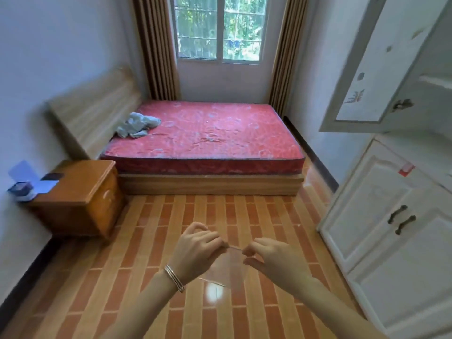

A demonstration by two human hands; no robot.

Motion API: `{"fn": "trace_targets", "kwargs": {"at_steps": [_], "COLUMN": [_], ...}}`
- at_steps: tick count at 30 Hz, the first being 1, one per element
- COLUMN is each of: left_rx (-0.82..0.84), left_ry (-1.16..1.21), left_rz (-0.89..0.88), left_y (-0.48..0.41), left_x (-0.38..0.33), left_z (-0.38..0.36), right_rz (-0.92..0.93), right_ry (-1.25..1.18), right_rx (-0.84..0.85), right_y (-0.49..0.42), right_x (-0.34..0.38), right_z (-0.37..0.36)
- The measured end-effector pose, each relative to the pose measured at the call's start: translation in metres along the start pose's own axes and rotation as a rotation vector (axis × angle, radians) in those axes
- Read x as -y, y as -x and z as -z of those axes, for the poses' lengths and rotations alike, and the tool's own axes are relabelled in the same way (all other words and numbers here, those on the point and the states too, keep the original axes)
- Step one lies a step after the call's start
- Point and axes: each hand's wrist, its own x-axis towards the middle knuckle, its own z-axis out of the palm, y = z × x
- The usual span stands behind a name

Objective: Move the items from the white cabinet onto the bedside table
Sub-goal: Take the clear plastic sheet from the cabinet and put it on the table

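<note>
1. Left hand [195, 245]: fingers curled, thumb and forefinger pinching the left end of a clear plastic piece [228, 267]. Thin bracelets [174, 277] on that wrist.
2. Right hand [266, 258]: same pinch on the right end, other fingers loosely bent.
3. The plastic hangs down from the two pinches over the tiled floor [151, 277]. Its top edge runs side to side between my hands. It's see-through, so I can't tell whether it's a bag or a sheet.
4. Key relation: the bedside counter [83, 177] sits ahead and to my left, well apart from my hands. My left hand is the nearer one. The white cabinet [381, 192] is close on my right, its upper door [371, 69] swung open.
5. On the counter's far-left edge, by the wall: a blue box [20, 189], a white sheet [45, 185] and a dark flat thing [52, 176]. The front and right of the top look bare.
6. Step, my guess: carrying, mid-room, with the item out of the cabinet and not yet set down.
7. Next, my guess: turn left, go to the counter and lower the plastic onto the bare wood.
8. Risk: it's flimsy, so it may sag or slide off.
9. Beyond: a bed [203, 135] with a red mattress and a grey cloth [138, 124] on it.
</note>
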Motion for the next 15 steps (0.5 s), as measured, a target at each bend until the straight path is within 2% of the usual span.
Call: {"fn": "trace_targets", "kwargs": {"at_steps": [5,8,15], "left_rx": [0.009,0.03,0.02], "left_ry": [-0.021,-0.01,-0.136], "left_rz": [0.156,0.294,0.496], "left_y": [0.038,0.061,0.086], "left_x": [0.063,0.096,0.191], "left_z": [0.021,0.029,0.036], "right_rz": [0.099,0.187,0.342], "right_ry": [-0.096,-0.121,-0.202], "right_rx": [-0.025,0.018,0.025], "right_y": [-0.078,-0.125,-0.245], "right_x": [0.025,0.028,0.022], "right_z": [-0.034,-0.052,-0.098]}}
